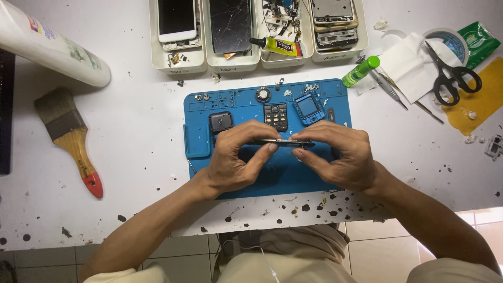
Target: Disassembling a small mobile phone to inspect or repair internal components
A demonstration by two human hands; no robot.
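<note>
Left hand [230, 157] and right hand [340, 157] meeting over a blue work mat [283, 178], pinching the 2 ends of a thin, dark phone board [283, 142] held edge-on between them. Left thumb and forefinger pressed onto the board's left end, the other fingers curled under; right fingertips [301, 149] closed on the right end, thumb beneath. Held just above the mat, clear of it as far as can be told.

Just beyond the fingertips, on the mat: a black keypad [275, 116], a small blue phone frame [309, 108] to its right, a dark square part [220, 121] beyond the left knuckles, a round part [263, 95] farther back. Past the mat, 4 white trays [178, 65] of phone parts, with a yellow glue tube [275, 46] lying across 1 rim. Well left of the left hand, a paintbrush [70, 139]; well right of the right hand, scissors [451, 73] and a green bottle [360, 71].

Risks, judging by the grip: too much bending force from both ends, likely to flex or crack the thin board; a slip of either pinch, dropping it onto the keypad or knocking small loose parts off the mat.
</note>
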